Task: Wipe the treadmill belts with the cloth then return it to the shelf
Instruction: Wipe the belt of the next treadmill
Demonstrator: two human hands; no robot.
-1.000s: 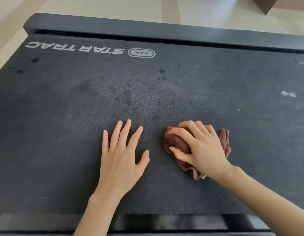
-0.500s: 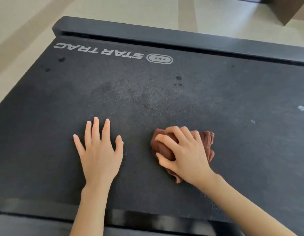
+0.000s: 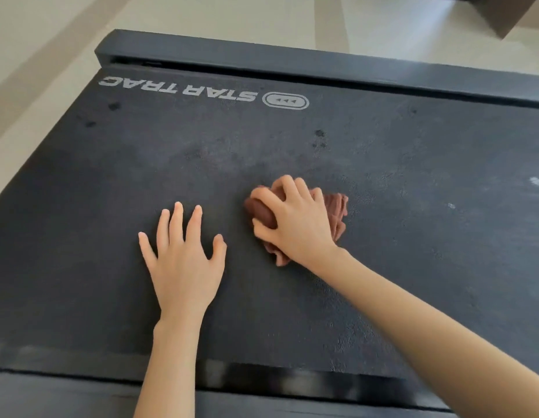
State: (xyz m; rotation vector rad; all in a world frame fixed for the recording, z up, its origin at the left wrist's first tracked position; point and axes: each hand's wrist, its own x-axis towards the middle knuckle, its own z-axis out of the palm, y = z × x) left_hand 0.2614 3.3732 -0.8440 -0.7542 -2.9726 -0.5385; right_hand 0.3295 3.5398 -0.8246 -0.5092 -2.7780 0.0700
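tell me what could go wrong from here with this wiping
1. The cloth is bunched into a small wad in the grip of the right hand, so each pass likely covers little. The white flecks at far right and the dark spots farther up could be missed.
2. The left hand lies flat on the belt. Its bare palm may leave marks, and the belt might shift if leaned on.

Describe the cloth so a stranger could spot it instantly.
Start at the wide black textured treadmill belt printed with the white STAR TRAC logo. Near its middle, the right hand grips a crumpled reddish-brown cloth. It is the only soft, coloured thing there; the left hand beside it rests flat, holding nothing.
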